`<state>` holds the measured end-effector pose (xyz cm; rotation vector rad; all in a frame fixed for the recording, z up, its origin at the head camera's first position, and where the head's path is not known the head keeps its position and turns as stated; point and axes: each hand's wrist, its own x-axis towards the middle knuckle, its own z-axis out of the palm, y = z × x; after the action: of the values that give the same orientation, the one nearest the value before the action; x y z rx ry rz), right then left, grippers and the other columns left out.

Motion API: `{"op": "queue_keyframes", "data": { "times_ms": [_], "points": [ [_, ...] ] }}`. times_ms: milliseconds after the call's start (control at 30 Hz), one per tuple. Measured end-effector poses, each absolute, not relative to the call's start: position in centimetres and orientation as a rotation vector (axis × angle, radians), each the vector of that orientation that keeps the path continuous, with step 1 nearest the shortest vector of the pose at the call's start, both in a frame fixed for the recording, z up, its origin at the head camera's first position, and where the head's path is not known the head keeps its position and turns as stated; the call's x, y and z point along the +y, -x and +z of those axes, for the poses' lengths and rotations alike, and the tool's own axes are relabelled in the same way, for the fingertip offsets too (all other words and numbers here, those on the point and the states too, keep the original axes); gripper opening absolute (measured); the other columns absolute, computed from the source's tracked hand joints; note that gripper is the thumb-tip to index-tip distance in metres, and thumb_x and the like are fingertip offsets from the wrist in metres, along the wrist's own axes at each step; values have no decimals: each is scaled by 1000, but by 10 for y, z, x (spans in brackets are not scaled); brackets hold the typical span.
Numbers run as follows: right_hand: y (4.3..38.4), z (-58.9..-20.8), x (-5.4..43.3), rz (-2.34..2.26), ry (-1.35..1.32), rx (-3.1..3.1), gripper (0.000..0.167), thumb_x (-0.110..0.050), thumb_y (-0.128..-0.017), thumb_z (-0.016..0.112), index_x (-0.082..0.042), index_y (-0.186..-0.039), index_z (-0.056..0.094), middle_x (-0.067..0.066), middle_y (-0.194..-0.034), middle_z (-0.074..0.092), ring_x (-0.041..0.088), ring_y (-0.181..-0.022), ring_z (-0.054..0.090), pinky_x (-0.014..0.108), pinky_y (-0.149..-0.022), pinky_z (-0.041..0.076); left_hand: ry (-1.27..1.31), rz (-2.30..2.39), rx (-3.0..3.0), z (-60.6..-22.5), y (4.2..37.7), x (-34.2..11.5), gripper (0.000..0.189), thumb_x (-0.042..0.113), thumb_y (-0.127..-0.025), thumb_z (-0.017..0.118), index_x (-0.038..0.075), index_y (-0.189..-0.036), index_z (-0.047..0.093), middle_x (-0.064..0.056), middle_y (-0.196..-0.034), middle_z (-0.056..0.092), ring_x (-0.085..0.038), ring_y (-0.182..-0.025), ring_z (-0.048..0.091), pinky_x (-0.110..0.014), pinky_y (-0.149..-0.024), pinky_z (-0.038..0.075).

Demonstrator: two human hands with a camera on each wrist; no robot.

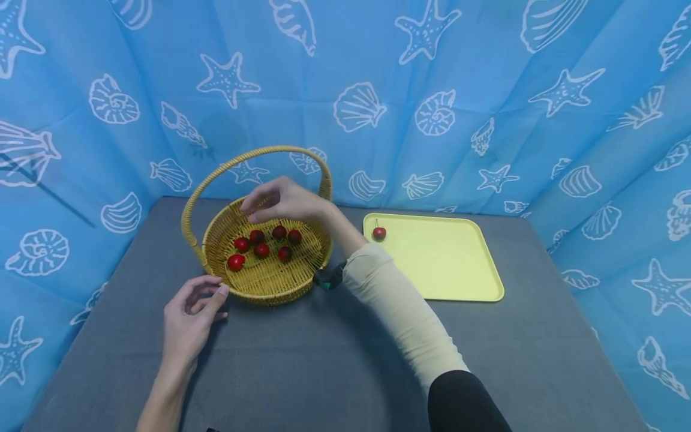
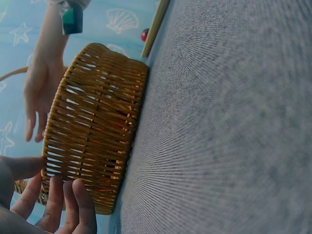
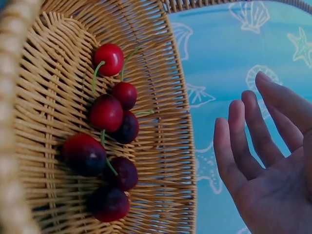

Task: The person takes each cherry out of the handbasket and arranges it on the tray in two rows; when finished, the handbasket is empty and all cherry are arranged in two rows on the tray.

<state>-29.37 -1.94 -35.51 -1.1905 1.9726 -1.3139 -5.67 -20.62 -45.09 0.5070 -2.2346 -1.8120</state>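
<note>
A wicker basket (image 1: pixel 275 291) with a tall arched handle stands left of the middle of the table. Several dark red cherries (image 1: pixel 261 250) lie together inside it, some with green stems visible in the right wrist view. My left hand (image 1: pixel 191 312) holds the basket's near left rim, thumb at the rim and fingers against the outer woven wall (image 2: pixel 90 122). Over the basket is my right hand (image 1: pixel 286 201), its fingers loosely bent and nothing between them. In the right wrist view that hand (image 3: pixel 268 180) hangs apart from the cherries (image 3: pixel 106 113), beyond the rim.
A yellow tray (image 1: pixel 442 258) lies to the right of the basket, with one stemmed cherry (image 1: pixel 379 233) near its far left corner. The grey table (image 1: pixel 302 372) ends at a blue curtain (image 1: pixel 324 72) printed with shells and starfish. The basket handle (image 1: pixel 259 153) arches behind my right hand.
</note>
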Motion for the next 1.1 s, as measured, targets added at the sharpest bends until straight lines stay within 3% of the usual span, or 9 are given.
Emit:
{"op": "queue_keyframes", "data": {
  "times_ms": [200, 467, 800, 967, 1100],
  "points": [
    [301, -369, -30, -1350, 1158, 1941, 29, -6, -99, 79, 3, -125, 75, 25, -133, 74, 22, -116, 74, 31, -102, 64, -486, -1810, -2217, -451, 57, -206, 34, 21, -103, 77, 5, -132, 68, 8, -103, 69, -12, -81, 76, -26, -69, 67],
    [307, -387, -37, -1342, 1054, 1896, 33, -5, -102, 74, 8, -132, 70, 27, -136, 70, 24, -113, 74, 57, -109, 60, -498, -1774, -2230, -451, 58, -205, 34, 21, -103, 77, 6, -132, 68, 10, -102, 68, -11, -80, 75, -26, -68, 67],
    [308, -410, -35, -1173, 899, 1936, 37, -8, -101, 76, 2, -137, 70, 18, -133, 75, 20, -110, 75, 43, -100, 66, -546, -1780, -2246, -450, 58, -203, 34, 24, -103, 77, 8, -132, 67, 11, -104, 69, -11, -85, 76, -26, -70, 68],
    [310, -416, -33, -1094, 944, 1943, 35, -6, -100, 77, -1, -134, 73, 15, -133, 76, 18, -114, 74, 31, -95, 65, -571, -1781, -2247, -449, 60, -204, 34, 24, -103, 77, 9, -133, 67, 11, -104, 69, -11, -86, 76, -27, -70, 68],
    [309, -415, -33, -1018, 974, 1936, 33, -4, -99, 77, -3, -132, 74, 14, -133, 76, 20, -116, 74, 28, -95, 64, -573, -1781, -2246, -449, 59, -204, 34, 24, -104, 77, 9, -133, 67, 11, -104, 69, -11, -86, 76, -27, -70, 68]
  ]
}}
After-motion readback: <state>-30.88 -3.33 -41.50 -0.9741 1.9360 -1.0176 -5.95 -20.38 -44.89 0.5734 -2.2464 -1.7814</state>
